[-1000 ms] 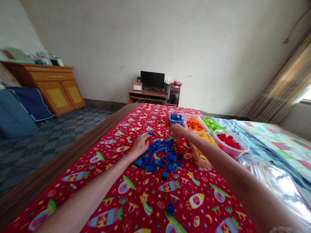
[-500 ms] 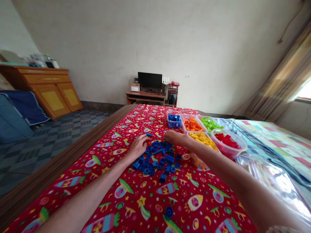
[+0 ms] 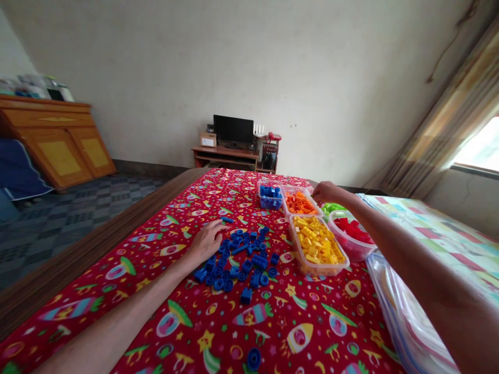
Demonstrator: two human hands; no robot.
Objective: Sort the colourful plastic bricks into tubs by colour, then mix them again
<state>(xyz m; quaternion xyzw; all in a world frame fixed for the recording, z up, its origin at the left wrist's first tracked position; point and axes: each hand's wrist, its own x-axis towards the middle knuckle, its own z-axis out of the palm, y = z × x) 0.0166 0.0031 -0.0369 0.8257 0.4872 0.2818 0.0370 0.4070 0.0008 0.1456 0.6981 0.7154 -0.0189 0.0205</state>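
Observation:
A pile of several blue bricks lies on the red patterned tablecloth. My left hand rests flat at the pile's left edge, fingers stretched toward the bricks and holding nothing. My right hand reaches far over the tubs, above the green bricks tub, beside the orange bricks tub; its fingers curl together, and what they hold, if anything, is hidden. A blue bricks tub stands left of the orange one.
A yellow bricks tub and a round red bricks tub sit near my right arm. Clear plastic bags lie at the right. One blue round brick lies alone near me. The table's wooden edge runs along the left.
My right hand has lifted from the blue pile and swung far right over the green tub. The view has turned right. My left hand stays at the pile.

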